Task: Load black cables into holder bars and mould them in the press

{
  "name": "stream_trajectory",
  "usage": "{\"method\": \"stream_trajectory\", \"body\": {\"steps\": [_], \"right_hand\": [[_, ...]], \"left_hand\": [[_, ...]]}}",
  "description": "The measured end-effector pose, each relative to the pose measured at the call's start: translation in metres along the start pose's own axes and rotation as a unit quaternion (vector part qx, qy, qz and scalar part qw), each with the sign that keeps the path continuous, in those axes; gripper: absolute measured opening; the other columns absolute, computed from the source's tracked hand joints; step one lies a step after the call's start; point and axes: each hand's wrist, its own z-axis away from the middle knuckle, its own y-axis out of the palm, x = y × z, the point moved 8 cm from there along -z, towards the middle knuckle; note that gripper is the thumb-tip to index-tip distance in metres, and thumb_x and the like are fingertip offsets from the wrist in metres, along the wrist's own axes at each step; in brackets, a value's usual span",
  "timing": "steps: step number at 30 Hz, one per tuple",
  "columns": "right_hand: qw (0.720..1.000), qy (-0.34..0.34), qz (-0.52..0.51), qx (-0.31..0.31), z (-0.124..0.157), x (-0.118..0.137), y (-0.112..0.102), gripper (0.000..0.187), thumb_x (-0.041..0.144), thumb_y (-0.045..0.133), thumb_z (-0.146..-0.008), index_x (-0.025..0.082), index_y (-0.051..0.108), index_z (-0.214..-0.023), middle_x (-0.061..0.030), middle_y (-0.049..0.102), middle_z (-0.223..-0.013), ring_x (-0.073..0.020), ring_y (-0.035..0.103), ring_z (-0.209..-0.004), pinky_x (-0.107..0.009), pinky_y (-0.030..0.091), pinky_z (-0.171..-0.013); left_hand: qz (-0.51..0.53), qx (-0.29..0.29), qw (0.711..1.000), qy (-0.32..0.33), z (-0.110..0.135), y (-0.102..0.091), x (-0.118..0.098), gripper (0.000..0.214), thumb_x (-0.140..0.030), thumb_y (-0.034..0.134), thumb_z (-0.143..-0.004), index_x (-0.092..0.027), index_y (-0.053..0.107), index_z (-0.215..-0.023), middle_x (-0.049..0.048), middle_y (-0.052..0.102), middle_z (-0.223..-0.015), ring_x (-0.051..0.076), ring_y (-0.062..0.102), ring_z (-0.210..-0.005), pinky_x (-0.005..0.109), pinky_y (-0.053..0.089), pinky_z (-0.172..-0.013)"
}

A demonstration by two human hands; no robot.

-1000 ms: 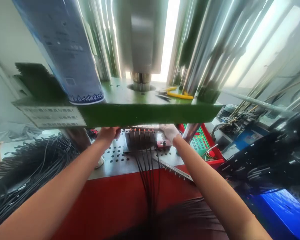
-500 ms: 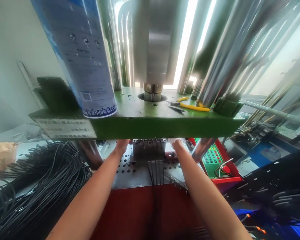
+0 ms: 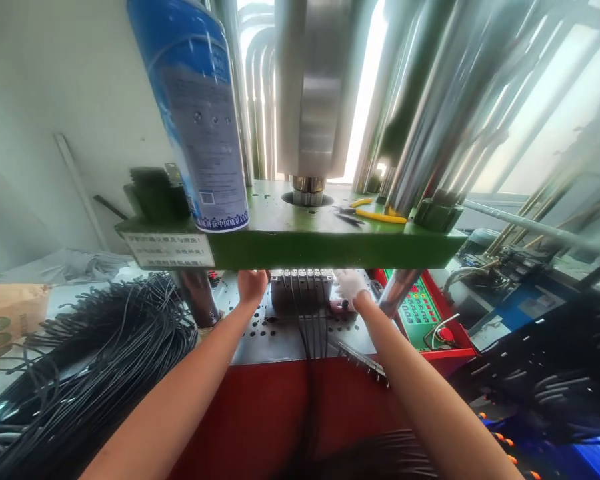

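A dark metal mould block (image 3: pixel 300 293) sits on the perforated metal bed under the green press plate (image 3: pixel 330 250). Several black cables (image 3: pixel 307 333) run from its top down over its front. At its left side is my left hand (image 3: pixel 253 287), bare and curled closed; the plate's edge covers part of the fingers, and I cannot make out what they hold. My right hand (image 3: pixel 352 287), in a white glove, reaches to the block's right side with its fingers stretched out. Whether those fingertips touch the block is unclear.
A blue spray can (image 3: pixel 205 133) and yellow-handled pliers (image 3: pixel 380 217) rest on the green plate. A large bundle of black cables (image 3: pixel 120 347) lies left. Steel columns flank the work space. At right stands a red control box (image 3: pixel 460 353) with green keypad. A metal strip (image 3: pixel 363 363) lies in front.
The view has shifted, showing more of the bed beneath the plate. Both hands now show more fully at the block's sides, and the right glove is plainer. The block stays between them.
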Motion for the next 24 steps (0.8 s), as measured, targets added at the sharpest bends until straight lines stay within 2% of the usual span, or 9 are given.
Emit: {"method": "stream_trajectory", "body": {"steps": [2,4,7,9,12,14,17,24], "right_hand": [[1.0,0.029,-0.001,-0.003,0.024,-0.015,0.004,0.033,0.04,0.049,-0.094,0.013,0.058,-0.109,-0.0059,0.063,-0.097,-0.0156,0.062,-0.08,-0.033,0.053,-0.071],[0.999,0.048,0.007,-0.004,0.053,-0.031,0.01,0.037,0.045,0.043,-0.095,0.015,0.06,-0.106,-0.0057,0.066,-0.089,-0.0162,0.063,-0.075,-0.032,0.052,-0.07],[0.998,0.058,0.036,-0.01,0.097,-0.047,0.02,0.042,0.052,0.049,-0.088,0.018,0.061,-0.11,-0.0086,0.067,-0.094,-0.0229,0.065,-0.083,-0.034,0.05,-0.074],[0.997,0.048,0.06,-0.017,0.119,-0.049,0.026,0.048,0.052,0.059,-0.08,0.017,0.06,-0.114,-0.0115,0.065,-0.103,-0.0273,0.062,-0.094,-0.036,0.047,-0.081],[0.995,0.02,0.09,-0.03,0.136,-0.044,0.033,0.044,0.044,0.067,-0.075,0.017,0.063,-0.11,-0.0126,0.063,-0.106,-0.0295,0.058,-0.102,-0.036,0.043,-0.089],[0.994,0.006,0.102,-0.034,0.14,-0.04,0.036,0.036,0.04,0.066,-0.076,0.018,0.065,-0.104,-0.0116,0.063,-0.103,-0.0284,0.058,-0.099,-0.035,0.043,-0.087],[0.994,-0.003,0.109,-0.031,0.138,-0.039,0.037,0.032,0.041,0.065,-0.076,0.019,0.066,-0.1,-0.0099,0.063,-0.099,-0.0266,0.058,-0.094,-0.033,0.044,-0.083],[0.993,0.001,0.115,-0.017,0.136,-0.044,0.04,0.029,0.04,0.064,-0.079,0.021,0.066,-0.101,-0.0081,0.062,-0.099,-0.0242,0.058,-0.097,-0.031,0.042,-0.085]], "left_hand": [[-0.035,-0.01,0.999,0.027,0.021,-0.003,-0.019,0.03,-0.038,0.048,-0.092,-0.014,0.056,-0.111,0.0081,0.06,-0.104,0.019,0.06,-0.087,0.038,0.05,-0.079],[-0.062,0.01,0.996,0.07,0.043,0.007,-0.043,0.027,-0.036,0.043,-0.094,-0.017,0.057,-0.107,0.0074,0.062,-0.1,0.019,0.06,-0.087,0.036,0.048,-0.081],[-0.096,0.079,0.982,0.142,0.068,0.044,-0.079,0.024,-0.033,0.043,-0.094,-0.021,0.06,-0.106,0.0058,0.064,-0.101,0.018,0.061,-0.089,0.032,0.047,-0.082],[-0.129,0.112,0.973,0.157,0.075,0.072,-0.094,0.025,-0.033,0.045,-0.093,-0.018,0.058,-0.11,0.0064,0.063,-0.103,0.018,0.062,-0.088,0.034,0.049,-0.081],[-0.194,0.131,0.963,0.137,0.074,0.102,-0.101,0.031,-0.034,0.052,-0.091,-0.012,0.056,-0.113,0.0079,0.063,-0.098,0.018,0.062,-0.082,0.037,0.052,-0.075],[-0.235,0.134,0.955,0.12,0.073,0.113,-0.099,0.034,-0.035,0.055,-0.09,-0.01,0.055,-0.114,0.0084,0.062,-0.097,0.018,0.062,-0.081,0.036,0.053,-0.074],[-0.284,0.138,0.943,0.103,0.071,0.12,-0.095,0.036,-0.034,0.056,-0.089,-0.01,0.054,-0.116,0.0089,0.062,-0.098,0.018,0.062,-0.082,0.036,0.054,-0.074],[-0.34,0.152,0.924,0.085,0.058,0.123,-0.099,0.029,-0.031,0.057,-0.089,-0.011,0.057,-0.11,0.0085,0.062,-0.101,0.018,0.062,-0.086,0.036,0.054,-0.075]]}}
